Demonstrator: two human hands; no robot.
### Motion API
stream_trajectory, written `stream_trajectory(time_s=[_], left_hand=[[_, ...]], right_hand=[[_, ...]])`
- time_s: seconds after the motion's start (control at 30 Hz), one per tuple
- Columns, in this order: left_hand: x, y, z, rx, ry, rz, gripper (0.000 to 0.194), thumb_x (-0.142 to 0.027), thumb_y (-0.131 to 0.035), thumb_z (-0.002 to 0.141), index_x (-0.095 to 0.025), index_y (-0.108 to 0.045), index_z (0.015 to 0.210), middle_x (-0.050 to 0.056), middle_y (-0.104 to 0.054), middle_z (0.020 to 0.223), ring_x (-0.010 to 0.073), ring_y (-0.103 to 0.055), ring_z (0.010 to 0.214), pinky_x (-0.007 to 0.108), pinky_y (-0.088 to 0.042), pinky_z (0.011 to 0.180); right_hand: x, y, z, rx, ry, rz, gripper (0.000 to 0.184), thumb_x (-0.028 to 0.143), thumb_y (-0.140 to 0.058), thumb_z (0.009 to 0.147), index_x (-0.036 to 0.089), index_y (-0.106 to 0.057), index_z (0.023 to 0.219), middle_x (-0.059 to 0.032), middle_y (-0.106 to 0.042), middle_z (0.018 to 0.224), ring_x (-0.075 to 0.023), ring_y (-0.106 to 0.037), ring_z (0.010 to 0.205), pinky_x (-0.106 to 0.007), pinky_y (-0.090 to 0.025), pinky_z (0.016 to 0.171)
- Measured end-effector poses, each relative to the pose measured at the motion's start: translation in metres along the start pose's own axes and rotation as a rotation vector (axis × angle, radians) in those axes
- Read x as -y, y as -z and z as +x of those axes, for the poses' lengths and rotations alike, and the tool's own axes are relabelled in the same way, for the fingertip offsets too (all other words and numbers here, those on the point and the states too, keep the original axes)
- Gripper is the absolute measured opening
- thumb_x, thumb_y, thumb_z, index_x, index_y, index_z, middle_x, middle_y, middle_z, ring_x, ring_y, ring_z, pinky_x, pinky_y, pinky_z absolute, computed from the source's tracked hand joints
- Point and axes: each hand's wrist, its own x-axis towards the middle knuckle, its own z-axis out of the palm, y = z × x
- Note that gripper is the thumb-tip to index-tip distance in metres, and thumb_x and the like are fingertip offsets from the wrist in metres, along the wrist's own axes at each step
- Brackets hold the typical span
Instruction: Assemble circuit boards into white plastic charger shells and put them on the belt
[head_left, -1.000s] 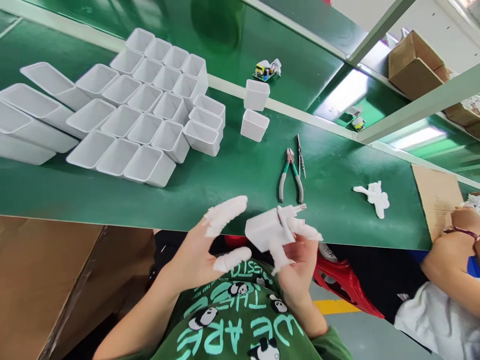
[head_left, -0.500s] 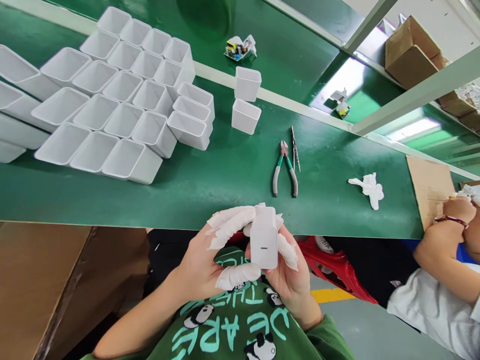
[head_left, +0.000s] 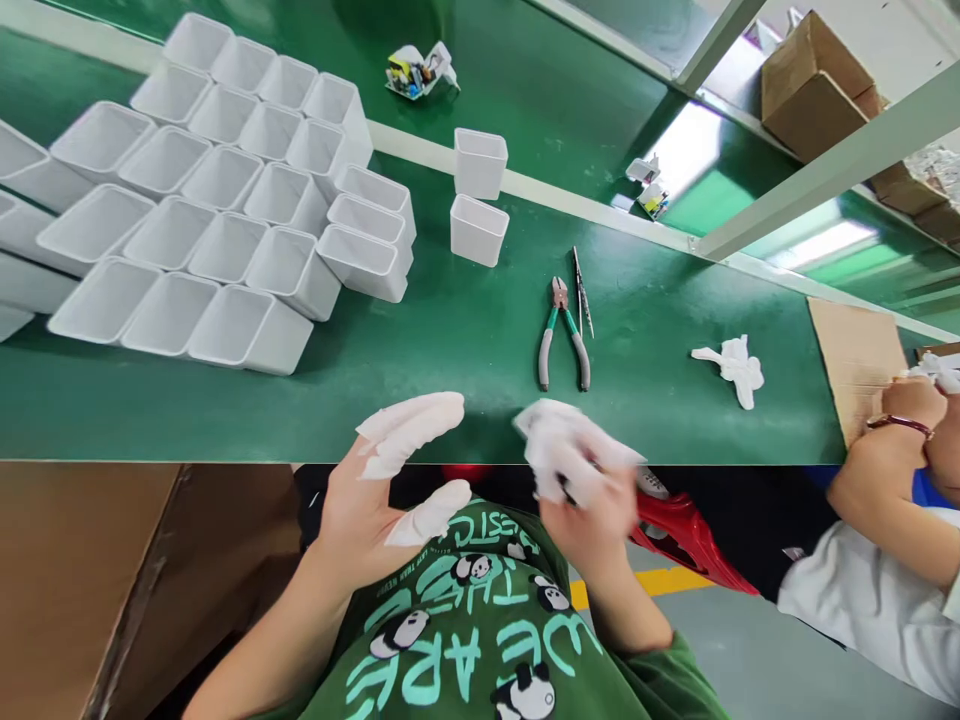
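My left hand (head_left: 390, 490) is held at the table's front edge with its fingers and thumb apart, nothing between them. White coverings wrap its fingertips. To its right, my right hand (head_left: 596, 500) grips a white plastic case (head_left: 551, 418), smeared by motion, just over the front edge. The case's far side and the exact finger placement are blurred. Beyond the right hand, diagonal cutters (head_left: 562, 335) with grey-and-green handles and metal tweezers (head_left: 582, 292) lie on the green tabletop (head_left: 420, 350).
Rows of open white plastic cases (head_left: 225, 240) fill the left side. Two single cases (head_left: 479, 230) stand near the middle. Farther back lie small circuit boards (head_left: 420, 72). Crumpled white material (head_left: 737, 370) lies right, near cardboard (head_left: 859, 360) and another person's arms (head_left: 892, 480).
My left hand has let go of the white case and drawn away to the left, opening. My right hand has taken the case to the right, turning it.
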Motion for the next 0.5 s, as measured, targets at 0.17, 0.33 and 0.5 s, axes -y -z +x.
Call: stream_trajectory(time_s=[0.17, 0.33, 0.5], left_hand=[[-0.001, 0.001, 0.002, 0.024, -0.040, -0.012, 0.055, -0.027, -0.068, 0.094, -0.036, -0.053, 0.146, 0.007, -0.060, 0.143, 0.0299, -0.061, 0.126, 0.047, -0.056, 0.105], [-0.005, -0.005, 0.003, 0.098, -0.084, 0.015, 0.060, -0.030, -0.068, 0.094, -0.033, -0.047, 0.150, 0.011, -0.063, 0.141, 0.0314, -0.060, 0.130, 0.049, -0.050, 0.110], [-0.015, -0.016, 0.006, 0.221, -0.265, -0.035, 0.075, -0.042, -0.067, 0.095, -0.027, -0.031, 0.159, 0.019, -0.059, 0.146, 0.0345, -0.061, 0.130, 0.049, -0.054, 0.104]], right_hand=[[-0.003, -0.013, 0.009, -0.135, 0.341, -0.021, 0.036, 0.026, -0.081, 0.082, 0.020, -0.071, 0.116, -0.0190, -0.070, 0.117, -0.0290, -0.073, 0.103, -0.044, -0.066, 0.084], [-0.001, -0.012, 0.003, -0.136, 0.303, 0.136, 0.042, 0.008, -0.068, 0.087, 0.026, -0.062, 0.124, -0.0107, -0.072, 0.113, -0.0251, -0.072, 0.110, -0.041, -0.062, 0.092], [0.030, 0.002, -0.007, 0.024, -0.301, 0.879, 0.039, 0.042, -0.074, 0.089, 0.029, -0.058, 0.122, -0.0056, -0.073, 0.113, -0.0212, -0.074, 0.100, -0.035, -0.062, 0.088]])
